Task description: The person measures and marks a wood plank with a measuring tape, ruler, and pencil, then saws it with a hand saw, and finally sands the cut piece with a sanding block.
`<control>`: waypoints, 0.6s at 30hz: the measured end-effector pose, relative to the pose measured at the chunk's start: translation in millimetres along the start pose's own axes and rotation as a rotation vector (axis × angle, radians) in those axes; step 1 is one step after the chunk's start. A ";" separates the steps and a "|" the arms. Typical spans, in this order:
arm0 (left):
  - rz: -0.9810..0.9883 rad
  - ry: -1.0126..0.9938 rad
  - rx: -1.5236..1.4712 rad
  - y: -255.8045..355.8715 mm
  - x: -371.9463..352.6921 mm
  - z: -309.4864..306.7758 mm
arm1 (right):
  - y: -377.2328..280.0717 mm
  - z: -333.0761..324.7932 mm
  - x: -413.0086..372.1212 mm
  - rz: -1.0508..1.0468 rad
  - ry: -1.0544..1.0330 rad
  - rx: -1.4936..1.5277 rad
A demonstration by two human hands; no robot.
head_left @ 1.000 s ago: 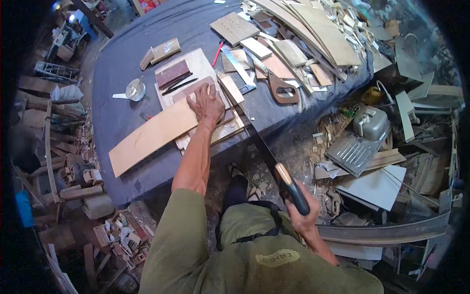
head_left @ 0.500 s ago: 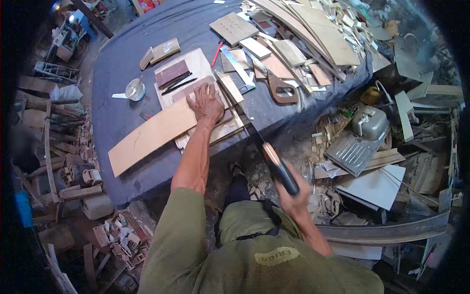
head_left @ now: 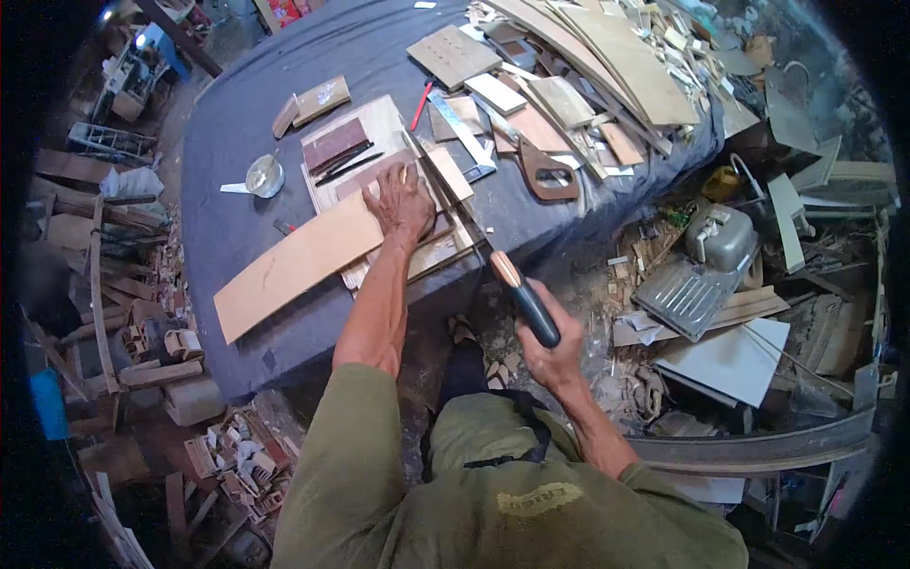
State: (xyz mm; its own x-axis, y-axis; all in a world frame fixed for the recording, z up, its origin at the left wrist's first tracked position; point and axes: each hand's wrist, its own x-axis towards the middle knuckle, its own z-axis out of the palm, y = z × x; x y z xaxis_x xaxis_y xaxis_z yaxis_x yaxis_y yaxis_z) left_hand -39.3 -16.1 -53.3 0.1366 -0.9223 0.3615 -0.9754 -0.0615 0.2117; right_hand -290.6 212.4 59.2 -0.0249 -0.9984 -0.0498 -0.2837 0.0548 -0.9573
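My left hand [head_left: 402,201] lies with fingers spread on the end of a long light plywood board [head_left: 296,254], pressing it against the stacked boards below. My right hand [head_left: 555,343] is wrapped round the straight dark handle of a handsaw [head_left: 524,299]. The saw's thin blade runs up and left along the stack, beside a small pale wood piece [head_left: 449,172] right of my left hand. Above my left hand, a dark red-brown block [head_left: 334,142] and a black pen [head_left: 349,168] rest on the stack. Where the teeth meet the wood is too small to tell.
A blue cloth [head_left: 237,142] covers the table. A round tub [head_left: 264,176], a red pencil [head_left: 422,105], a metal square [head_left: 463,135] and a wooden-handled saw [head_left: 550,175] lie on it, with wood offcuts at the back right. A metal sink [head_left: 690,289] stands at the right.
My right hand has pushed the saw forward, up and to the left, toward the stack. My left hand and the board have stayed nearly in place.
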 end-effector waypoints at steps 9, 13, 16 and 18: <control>-0.011 -0.010 0.016 1.8 -8.0 5.0 | 2.3 -5.4 -4.1 -0.132 0.040 -0.056; -0.003 -0.032 0.023 3.4 -11.1 -1.6 | 3.7 -4.4 -0.8 -0.023 -0.004 -0.007; -0.004 0.020 -0.008 1.0 -4.6 2.2 | 2.7 -34.7 -52.8 -0.097 0.002 -0.069; -0.005 0.033 -0.013 -1.4 -6.5 4.6 | 9.1 -32.4 -47.2 -0.167 0.040 -0.064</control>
State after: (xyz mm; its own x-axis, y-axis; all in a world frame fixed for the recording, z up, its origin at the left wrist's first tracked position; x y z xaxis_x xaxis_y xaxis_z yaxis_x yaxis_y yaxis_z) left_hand -39.6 -11.8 -60.1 0.1474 -0.9087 0.3905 -0.9724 -0.0610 0.2252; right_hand -323.1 260.3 62.1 -0.0104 -0.9926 0.1210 -0.3476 -0.1099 -0.9312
